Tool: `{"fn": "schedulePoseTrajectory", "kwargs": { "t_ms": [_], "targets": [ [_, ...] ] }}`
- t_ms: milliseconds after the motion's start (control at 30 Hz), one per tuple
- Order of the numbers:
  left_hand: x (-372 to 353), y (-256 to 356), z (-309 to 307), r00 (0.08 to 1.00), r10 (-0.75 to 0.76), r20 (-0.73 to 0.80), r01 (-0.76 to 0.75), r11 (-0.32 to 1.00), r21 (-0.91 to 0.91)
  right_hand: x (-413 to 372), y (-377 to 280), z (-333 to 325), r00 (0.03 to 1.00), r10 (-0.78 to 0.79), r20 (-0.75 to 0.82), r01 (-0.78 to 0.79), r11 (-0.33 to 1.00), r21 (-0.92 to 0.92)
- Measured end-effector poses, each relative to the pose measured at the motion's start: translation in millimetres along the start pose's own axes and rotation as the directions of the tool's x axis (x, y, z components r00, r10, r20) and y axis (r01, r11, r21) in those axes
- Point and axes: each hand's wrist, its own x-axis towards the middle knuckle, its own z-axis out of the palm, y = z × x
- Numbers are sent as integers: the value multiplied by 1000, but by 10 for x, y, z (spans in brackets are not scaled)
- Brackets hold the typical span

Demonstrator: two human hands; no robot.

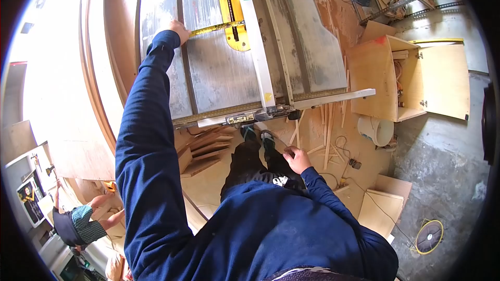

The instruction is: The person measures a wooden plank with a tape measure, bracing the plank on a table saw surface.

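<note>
My left hand (179,32) reaches over the grey metal top of a table saw (216,78), closed around a tape measure. Its yellow blade (208,29) runs out across the saw's yellow throat plate (239,41) towards the long pale rip fence (255,47); the case is hidden by my hand. Low beside my right thigh, my right hand (297,160) is closed with its fingertips together. Whatever it may hold is too small to make out. Along the saw's front edge runs the fence rail (333,99), with the fence clamp (240,118) on it.
Cut boards (205,151) lean under the saw at left. An open plywood cabinet (375,78), a white bucket (376,129) and wood strips (328,130) are at right. A cord (372,195) crosses the floor. Another person (78,224) works at lower left.
</note>
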Motion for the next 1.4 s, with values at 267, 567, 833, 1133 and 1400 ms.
{"fn": "schedulePoseTrajectory", "kwargs": {
  "t_ms": [267,567,833,1133,1400],
  "targets": [
    [82,-3,11,999,-12,39,10,998,66,-50,138,7,999,54,9,-54,998,-34],
    [132,-8,46,994,83,78,-101,957,271,-39,157,30,998,65,10,-64,998,-17],
    [231,-52,131,995,-11,95,-7,981,192,-4,178,32,995,93,36,-92,995,-32],
    [-171,-294,95,995,-75,-59,42,899,-436,56,266,41,995,83,59,-80,995,-53],
    [-2178,-688,-53,865,-328,-381,-261,354,-898,203,217,7,966,-5,259,8,1000,-11]
  ]
}}
